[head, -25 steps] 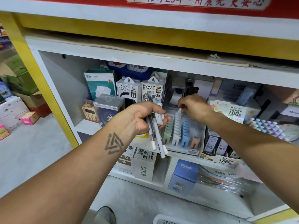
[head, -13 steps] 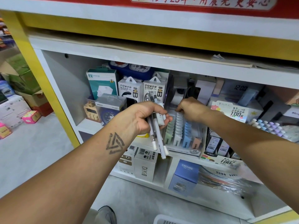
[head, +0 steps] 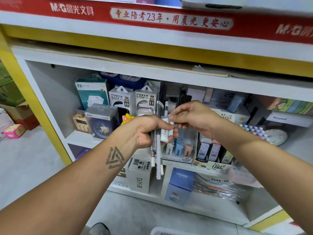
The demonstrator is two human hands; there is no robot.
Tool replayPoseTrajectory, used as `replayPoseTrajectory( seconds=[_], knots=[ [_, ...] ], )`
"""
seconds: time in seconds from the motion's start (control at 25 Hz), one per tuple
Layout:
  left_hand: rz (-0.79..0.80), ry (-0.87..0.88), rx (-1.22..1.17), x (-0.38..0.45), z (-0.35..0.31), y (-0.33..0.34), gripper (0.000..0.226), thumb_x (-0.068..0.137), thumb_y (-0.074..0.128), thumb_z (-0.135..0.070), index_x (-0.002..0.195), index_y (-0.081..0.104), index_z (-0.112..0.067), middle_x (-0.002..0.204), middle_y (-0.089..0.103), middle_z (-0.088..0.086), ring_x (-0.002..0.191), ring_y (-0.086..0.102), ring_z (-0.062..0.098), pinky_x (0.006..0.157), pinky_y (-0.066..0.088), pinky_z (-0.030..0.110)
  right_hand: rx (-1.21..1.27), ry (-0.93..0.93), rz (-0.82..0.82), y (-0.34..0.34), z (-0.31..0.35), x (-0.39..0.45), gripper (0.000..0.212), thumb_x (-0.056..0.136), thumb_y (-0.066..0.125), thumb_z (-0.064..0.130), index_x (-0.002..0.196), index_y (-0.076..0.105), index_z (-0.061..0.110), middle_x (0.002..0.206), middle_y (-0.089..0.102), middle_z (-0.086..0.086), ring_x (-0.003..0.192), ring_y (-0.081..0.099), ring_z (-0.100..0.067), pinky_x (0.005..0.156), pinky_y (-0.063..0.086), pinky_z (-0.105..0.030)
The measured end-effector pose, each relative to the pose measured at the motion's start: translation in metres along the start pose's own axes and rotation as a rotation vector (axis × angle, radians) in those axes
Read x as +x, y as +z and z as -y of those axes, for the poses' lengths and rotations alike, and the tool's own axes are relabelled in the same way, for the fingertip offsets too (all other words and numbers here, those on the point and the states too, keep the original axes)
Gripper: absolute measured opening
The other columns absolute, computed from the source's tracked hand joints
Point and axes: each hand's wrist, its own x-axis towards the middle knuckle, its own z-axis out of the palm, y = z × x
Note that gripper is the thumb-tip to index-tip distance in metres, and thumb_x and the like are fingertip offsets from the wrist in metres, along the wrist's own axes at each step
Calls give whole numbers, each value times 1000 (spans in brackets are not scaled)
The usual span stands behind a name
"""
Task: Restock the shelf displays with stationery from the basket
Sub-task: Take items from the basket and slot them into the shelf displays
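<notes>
My left hand (head: 149, 131) grips a bunch of white pens (head: 158, 158) that hang down past the shelf edge, together with a small white lead case (head: 165, 134). My right hand (head: 194, 117) meets it from the right and pinches the top of that white case. Behind the hands sits a clear display box of lead refill cases (head: 179, 148) in green, white, blue and peach rows, marked 2B. The white basket (head: 162, 232) shows only as a rim at the bottom edge.
Power bank boxes (head: 133, 100), a teal box (head: 92, 92) and boxed clocks (head: 100, 121) fill the left of the white shelf (head: 84, 141). A pencil lead display (head: 212, 153) and pastel pens (head: 254, 129) stand to the right. A blue box (head: 182, 184) and DIY box (head: 139, 177) sit below.
My right hand has drawn back out of the refill display and come left to the items in my left hand. The camera has tilted up, showing the red banner.
</notes>
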Motion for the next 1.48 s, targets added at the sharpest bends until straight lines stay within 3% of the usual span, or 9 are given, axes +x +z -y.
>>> replayPoseTrajectory(
  seconds=[0.16,0.24,0.44,0.52,0.68,0.88,1.04,1.2,1.48],
  knots=[
    [10,-21,-18,0,0,2,18,91,53,6,106,61,11,95,70,28,80,72,32,58,61,33,211,26,-46,-19,-4,-13,12,85,71,-6,96,69,-1,78,74,-16,66,69,-17,60,57,-21],
    [-47,-25,-41,3,-2,0,17,92,54,5,106,59,11,102,68,28,85,70,34,60,61,36,196,-27,-72,-26,-6,-21,14,86,68,-9,99,66,-2,79,74,-17,66,71,-20,60,59,-22],
    [-135,-17,-72,10,-3,1,6,91,58,0,89,59,5,78,65,18,60,67,22,55,58,30,1,-180,-161,-38,-13,-36,19,86,70,-9,101,72,3,80,73,-14,66,71,-20,66,61,-26],
    [-141,-10,-93,12,-4,3,5,91,60,-2,88,59,2,77,65,16,60,65,21,58,58,30,-70,-211,-186,-44,-16,-38,15,86,72,-6,97,74,4,84,74,-18,69,70,-21,71,61,-27],
    [-148,-20,-105,18,-2,4,3,89,61,0,90,58,2,77,66,17,60,67,22,59,58,31,-217,-257,-171,-52,-26,-40,12,84,76,2,88,76,13,83,76,-10,74,73,-22,73,60,-27],
    [-152,-22,-106,22,0,5,5,89,60,1,92,57,2,75,65,17,58,67,23,59,59,32,-770,-353,-226,-58,-40,-38,7,88,76,17,91,73,23,82,72,9,77,66,-8,78,56,-25],
    [-138,-35,-102,20,4,9,2,88,57,0,87,57,1,72,63,17,57,65,22,53,59,31,-1085,-397,-171,-39,-49,-34,9,93,67,28,100,72,25,94,72,6,93,60,-16,82,52,-36],
    [-132,-39,-86,18,6,12,7,87,54,1,82,58,3,70,64,17,64,65,22,63,59,33,-1128,-409,-146,-24,-55,-29,7,89,72,23,94,76,25,83,61,11,83,46,-10,79,35,-29],
    [-151,-29,-85,13,5,14,6,90,59,3,94,60,8,71,70,22,58,71,28,56,61,39,-1043,-415,-150,-23,-57,-26,10,84,78,21,93,78,26,76,53,17,77,51,-10,83,42,-30]
  ],
)
